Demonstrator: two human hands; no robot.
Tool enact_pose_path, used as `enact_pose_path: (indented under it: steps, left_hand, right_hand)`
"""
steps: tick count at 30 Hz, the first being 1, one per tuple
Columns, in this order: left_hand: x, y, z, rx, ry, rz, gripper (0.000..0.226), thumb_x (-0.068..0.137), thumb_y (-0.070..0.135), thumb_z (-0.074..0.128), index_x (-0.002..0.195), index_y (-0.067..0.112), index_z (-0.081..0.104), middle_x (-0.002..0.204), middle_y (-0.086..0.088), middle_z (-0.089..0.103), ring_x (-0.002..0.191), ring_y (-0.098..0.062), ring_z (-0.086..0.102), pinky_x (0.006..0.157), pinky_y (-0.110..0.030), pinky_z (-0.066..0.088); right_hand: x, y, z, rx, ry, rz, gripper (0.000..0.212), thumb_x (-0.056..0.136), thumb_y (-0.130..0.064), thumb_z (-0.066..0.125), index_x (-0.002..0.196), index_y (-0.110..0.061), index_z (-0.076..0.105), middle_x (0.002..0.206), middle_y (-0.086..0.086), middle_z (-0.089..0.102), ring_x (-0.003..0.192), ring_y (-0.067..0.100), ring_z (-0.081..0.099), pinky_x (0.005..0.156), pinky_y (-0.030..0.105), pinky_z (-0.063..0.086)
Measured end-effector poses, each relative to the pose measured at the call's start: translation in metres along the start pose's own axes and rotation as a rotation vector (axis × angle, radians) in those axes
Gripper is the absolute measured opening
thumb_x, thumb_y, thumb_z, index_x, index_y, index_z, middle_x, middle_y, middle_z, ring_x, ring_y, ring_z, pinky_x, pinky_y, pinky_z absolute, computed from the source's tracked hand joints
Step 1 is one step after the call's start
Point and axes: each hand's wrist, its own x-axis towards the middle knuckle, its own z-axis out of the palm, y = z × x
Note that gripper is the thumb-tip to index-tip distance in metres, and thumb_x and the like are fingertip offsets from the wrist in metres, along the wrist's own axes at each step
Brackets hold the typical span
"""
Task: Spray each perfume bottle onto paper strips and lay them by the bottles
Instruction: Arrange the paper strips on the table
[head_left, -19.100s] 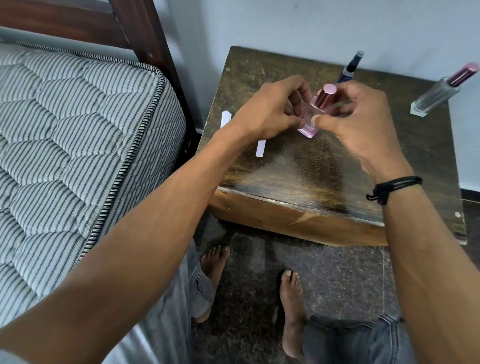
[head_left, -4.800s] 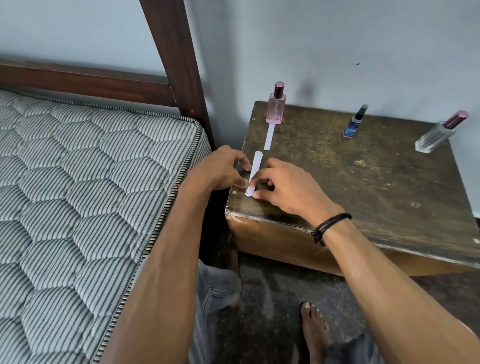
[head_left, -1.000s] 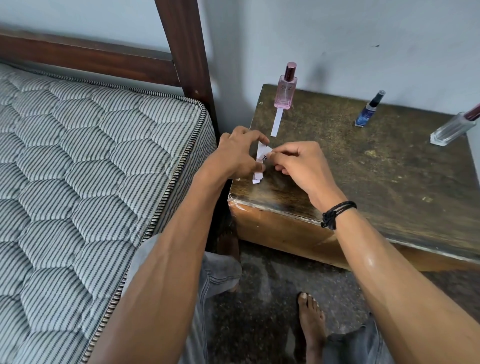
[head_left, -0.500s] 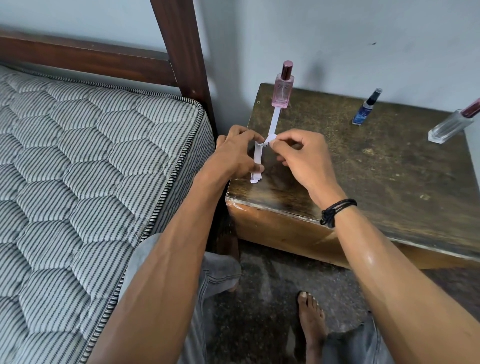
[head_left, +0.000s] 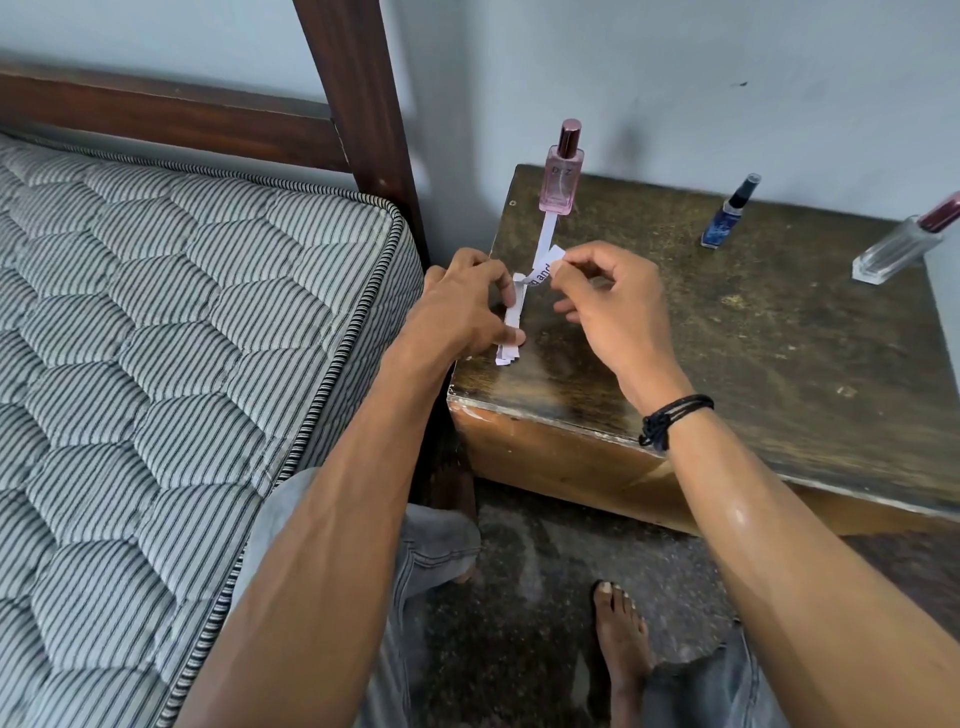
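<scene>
A pink perfume bottle (head_left: 561, 176) stands upright at the back left corner of the worn wooden table (head_left: 779, 332), with one white paper strip (head_left: 545, 238) lying in front of it. A small blue bottle (head_left: 727, 214) stands at the back middle. A clear bottle with a dark red cap (head_left: 906, 241) is at the back right. My left hand (head_left: 462, 306) pins a small stack of paper strips (head_left: 511, 335) near the table's left edge. My right hand (head_left: 608, 296) pinches the top strip (head_left: 543, 270), which has print on it, and curls it up off the stack.
A bed with a striped quilted mattress (head_left: 171, 338) fills the left side, its dark wooden bedpost (head_left: 358, 93) rising beside the table. A pale wall runs behind the table. My bare feet (head_left: 621, 649) rest on the dark floor below.
My right hand has peeled the top strip further up and to the right, away from the stack. My left hand still holds the stack down in the same spot.
</scene>
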Motion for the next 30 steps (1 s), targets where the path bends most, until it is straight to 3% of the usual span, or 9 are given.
enact_pose_path:
  steps: [6,16,25,30]
  left_hand:
    - [-0.0027,0.0022,-0.0014,0.037,0.004,0.001,0.041,0.071,0.036,0.088,0.106,0.036,0.066,0.137,0.01,0.043,0.127,-0.025,0.038,0.105,-0.047,0.042]
    - [-0.0041,0.0038,-0.0012,0.043,0.011,-0.027,0.046,0.072,0.038,0.087,0.113,0.038,0.067,0.139,0.011,0.044,0.13,-0.024,0.037,0.105,-0.05,0.042]
    - [-0.0045,0.0043,-0.001,0.0,-0.021,-0.043,0.048,0.076,0.035,0.085,0.12,0.035,0.065,0.144,0.012,0.038,0.133,-0.023,0.031,0.108,-0.046,0.038]
    - [-0.0037,0.004,-0.0015,0.008,-0.029,-0.046,0.049,0.077,0.036,0.085,0.121,0.036,0.064,0.145,0.012,0.036,0.133,-0.024,0.03,0.108,-0.046,0.037]
  right_hand:
    - [0.0025,0.0021,-0.0017,0.011,0.018,0.016,0.008,0.098,-0.025,0.069,0.1,-0.022,0.077,0.093,-0.005,0.076,0.071,0.009,0.075,0.08,0.049,0.062]
    - [0.0014,0.0026,0.0023,0.02,0.032,-0.006,0.008,0.098,-0.025,0.067,0.099,-0.024,0.075,0.095,-0.007,0.076,0.07,0.01,0.075,0.077,0.05,0.062]
    - [0.0026,0.0031,0.0021,0.078,0.078,-0.003,0.008,0.101,-0.024,0.066,0.103,-0.021,0.073,0.102,-0.008,0.072,0.07,0.012,0.075,0.065,0.033,0.063]
    - [0.003,0.0047,0.0036,0.079,0.096,-0.012,0.01,0.101,-0.025,0.066,0.106,-0.02,0.073,0.108,-0.006,0.072,0.071,0.013,0.075,0.063,0.031,0.063]
